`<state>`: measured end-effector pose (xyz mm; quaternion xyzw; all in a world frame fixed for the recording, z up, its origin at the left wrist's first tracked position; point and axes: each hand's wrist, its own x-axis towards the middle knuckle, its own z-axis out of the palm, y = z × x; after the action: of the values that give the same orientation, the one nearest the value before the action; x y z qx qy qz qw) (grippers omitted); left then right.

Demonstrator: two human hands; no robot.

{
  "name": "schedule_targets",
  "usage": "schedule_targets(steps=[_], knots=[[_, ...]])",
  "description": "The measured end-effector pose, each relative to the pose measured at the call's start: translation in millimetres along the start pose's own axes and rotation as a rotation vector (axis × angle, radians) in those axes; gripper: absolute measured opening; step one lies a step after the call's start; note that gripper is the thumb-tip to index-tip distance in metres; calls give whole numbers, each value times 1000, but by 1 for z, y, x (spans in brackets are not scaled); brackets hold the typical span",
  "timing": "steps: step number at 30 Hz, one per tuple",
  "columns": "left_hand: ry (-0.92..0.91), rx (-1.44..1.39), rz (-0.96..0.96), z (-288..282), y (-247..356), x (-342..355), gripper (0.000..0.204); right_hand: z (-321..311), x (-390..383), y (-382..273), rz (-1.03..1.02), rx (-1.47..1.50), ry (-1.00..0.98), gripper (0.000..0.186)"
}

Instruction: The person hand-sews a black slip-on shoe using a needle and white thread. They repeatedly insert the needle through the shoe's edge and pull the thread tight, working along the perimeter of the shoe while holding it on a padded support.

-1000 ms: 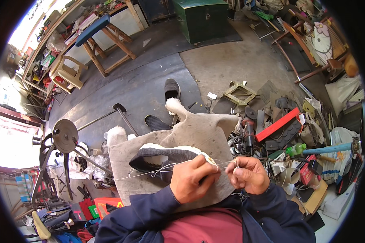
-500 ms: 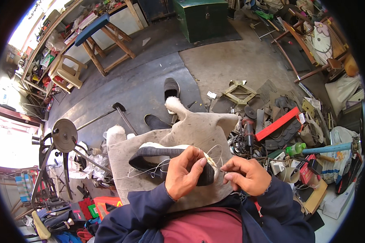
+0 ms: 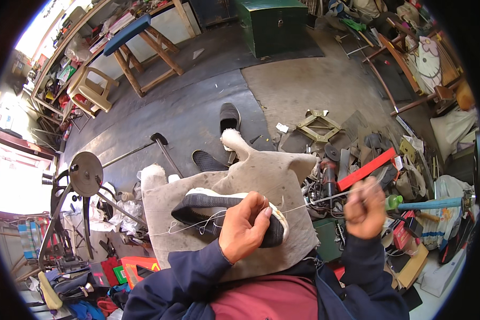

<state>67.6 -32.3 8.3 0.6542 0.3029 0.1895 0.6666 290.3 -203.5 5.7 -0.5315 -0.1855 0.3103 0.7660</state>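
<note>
A dark slip-on shoe with a white sole [image 3: 186, 207] lies on its side across the stained grey cloth [image 3: 269, 168] over my lap. My left hand [image 3: 245, 226] grips it near the right end, thumb and fingers closed on the edge of the sole. Out to the right, my right hand [image 3: 365, 209] is closed and smeared by motion. A pale thread [image 3: 317, 202] stretches taut from the sole to its fingers; whether they also hold a needle is not visible. More thread trails in loose loops over the shoe's left part.
Beyond the cloth lie a dark shoe [image 3: 229, 117] and an insole [image 3: 207, 161]. A round-plated metal stand [image 3: 86, 174] is at left. Tools, a red bar [image 3: 367, 168] and a scissor jack [image 3: 319, 126] crowd the right. A blue-topped stool [image 3: 128, 34] and green chest [image 3: 274, 26] stand farther back.
My right hand has swung outward to the right and up, away from the shoe, drawing the thread out straight. My left hand keeps the shoe in nearly the same place.
</note>
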Motion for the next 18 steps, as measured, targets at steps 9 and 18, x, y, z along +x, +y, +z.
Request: schedule_targets(steps=[9,18], knots=[[-18,25,2,-1,0,0,7,24,-12,29,164,-298,-115,25],[17,-12,-39,-4,-4,-1,15,25,-7,10,482,-320,-362,20]])
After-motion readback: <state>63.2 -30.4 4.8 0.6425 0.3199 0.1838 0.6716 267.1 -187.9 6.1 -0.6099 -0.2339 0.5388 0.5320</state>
